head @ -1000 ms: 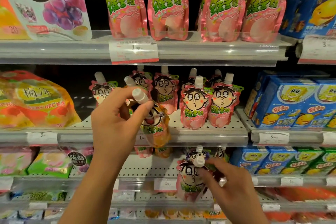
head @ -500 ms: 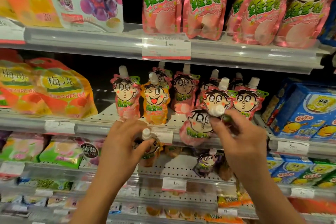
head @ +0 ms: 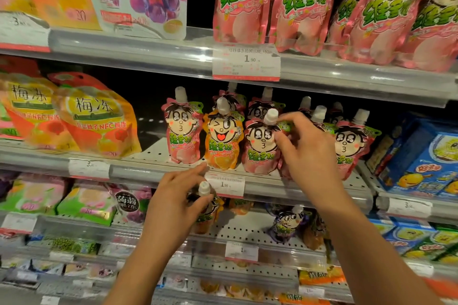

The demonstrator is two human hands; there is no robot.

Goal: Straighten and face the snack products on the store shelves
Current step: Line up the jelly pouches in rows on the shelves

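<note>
Both grips are closed on pouches: the right hand [head: 308,153] pinches the pink pouch [head: 260,148] at its spout, standing on the middle shelf [head: 158,171] at about 1 o'clock, while the left hand [head: 178,205] holds a smaller orange pouch [head: 207,215] by its neck at 6 o'clock. Facing this row seems underway; next likely calls for squaring the pink pouch beside the orange winking pouch [head: 223,141], then seating the held one upright.

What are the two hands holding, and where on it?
Left hand holds an orange pouch just under its white cap. Right hand pinches a pink pouch at its upper right edge.
</note>
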